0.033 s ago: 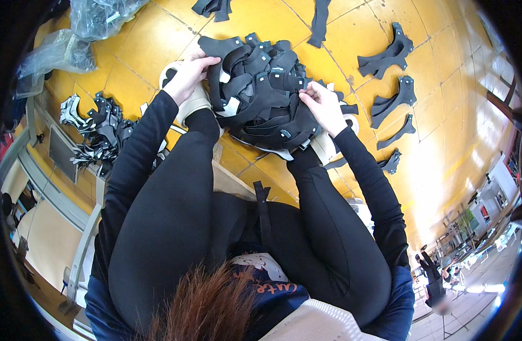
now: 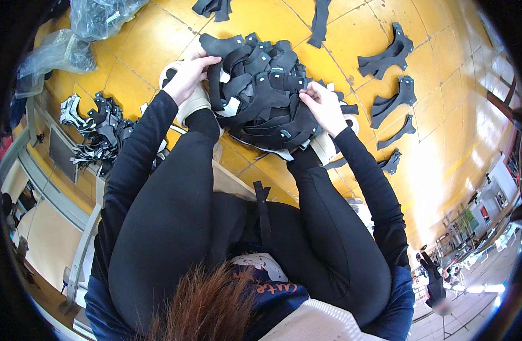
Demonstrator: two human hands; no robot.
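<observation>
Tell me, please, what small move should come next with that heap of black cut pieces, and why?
Probably lift one piece free: the right hand pinches a strip at the edge of the heap of black cut pieces, while the left hand steadies its far side.

A: Floor tiles [image 2: 141, 45] — yellow, thin dark grout lines. Heap of cut pieces [image 2: 261, 96] — black, small white tags.

B: Sleeves [image 2: 141, 148] and leggings [image 2: 170, 227] black. Shoes [image 2: 195, 102] cream. Plastic bags [image 2: 96, 17], far left corner — clear, greyish.
</observation>
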